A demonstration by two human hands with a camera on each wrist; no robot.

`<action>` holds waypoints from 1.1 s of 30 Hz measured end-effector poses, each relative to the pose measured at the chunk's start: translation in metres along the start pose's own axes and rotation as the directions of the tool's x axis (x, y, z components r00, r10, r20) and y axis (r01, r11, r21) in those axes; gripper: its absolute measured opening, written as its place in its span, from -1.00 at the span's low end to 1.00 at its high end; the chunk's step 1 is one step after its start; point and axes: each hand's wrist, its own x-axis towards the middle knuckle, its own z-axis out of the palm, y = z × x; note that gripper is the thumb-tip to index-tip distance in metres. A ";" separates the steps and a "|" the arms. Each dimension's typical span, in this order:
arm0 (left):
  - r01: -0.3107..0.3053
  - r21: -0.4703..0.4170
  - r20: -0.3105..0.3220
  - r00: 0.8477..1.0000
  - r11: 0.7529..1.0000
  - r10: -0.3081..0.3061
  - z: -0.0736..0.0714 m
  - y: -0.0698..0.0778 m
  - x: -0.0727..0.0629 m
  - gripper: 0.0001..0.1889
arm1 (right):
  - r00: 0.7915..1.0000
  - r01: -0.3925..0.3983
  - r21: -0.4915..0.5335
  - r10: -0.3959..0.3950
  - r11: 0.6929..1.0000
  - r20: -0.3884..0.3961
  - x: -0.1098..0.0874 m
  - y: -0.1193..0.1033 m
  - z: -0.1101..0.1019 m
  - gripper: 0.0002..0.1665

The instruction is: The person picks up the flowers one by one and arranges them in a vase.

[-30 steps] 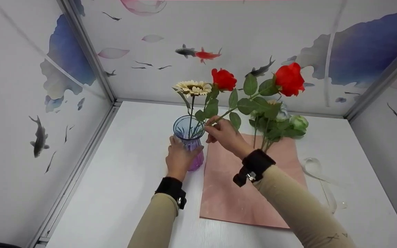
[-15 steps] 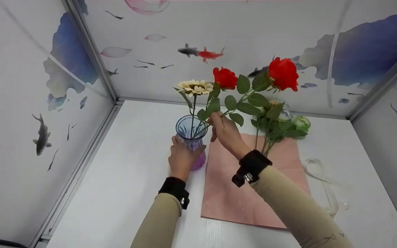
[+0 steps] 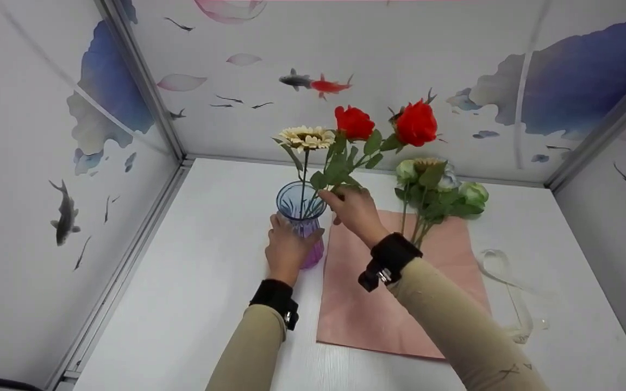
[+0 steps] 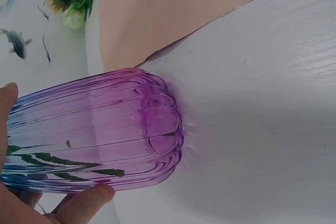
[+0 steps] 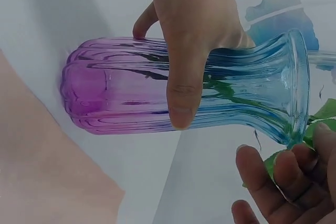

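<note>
A ribbed glass vase, blue above and purple below, stands upright on the white table. My left hand grips its side, with the thumb across the glass in the right wrist view. In the vase stand a cream sunflower and a red rose. Another red rose leans right, its stem pinched in my right hand beside the vase's rim. The fingers hide the lower stem in the head view; green leaves show by them in the right wrist view.
Pink wrapping paper lies right of the vase. Across its far edge rests a bundle of flowers with green leaves. A pale ribbon lies farther right. Printed panels enclose the table at the back and sides.
The held rose has swung left and its bloom has come closer to the other red rose. My right hand has shifted slightly over its stem. The left hand stays on the vase.
</note>
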 end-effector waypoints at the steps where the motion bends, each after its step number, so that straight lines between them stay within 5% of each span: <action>1: 0.001 -0.002 0.000 1.000 1.000 -0.001 0.000 0.000 0.000 0.11 | 1.000 -0.013 0.024 0.013 1.000 0.006 0.001 0.001 0.001 -0.48; 4: 0.008 -0.001 0.003 1.000 1.000 -0.008 0.001 0.000 0.000 0.12 | 0.996 -0.067 0.181 0.055 0.981 0.070 0.002 0.009 0.003 -0.42; 8: 0.012 -0.003 0.006 1.000 1.000 -0.012 0.002 0.000 -0.002 0.09 | 0.980 -0.178 0.362 0.130 0.915 0.152 0.000 0.027 0.004 -0.37; 14: 0.009 -0.009 0.000 1.000 1.000 -0.009 0.000 0.002 -0.002 0.09 | 0.966 -0.252 0.434 0.202 0.865 0.159 -0.006 0.048 -0.002 -0.33; 26: -0.004 0.015 -0.021 1.000 1.000 0.004 0.001 0.001 -0.001 0.09 | 0.971 -0.235 0.130 0.225 0.963 0.084 -0.027 0.110 -0.023 -0.63; 33: 0.005 0.016 -0.016 1.000 1.000 -0.005 0.000 0.002 -0.002 0.12 | 0.966 -0.253 -0.078 0.249 0.964 -0.062 -0.048 0.148 -0.041 -0.78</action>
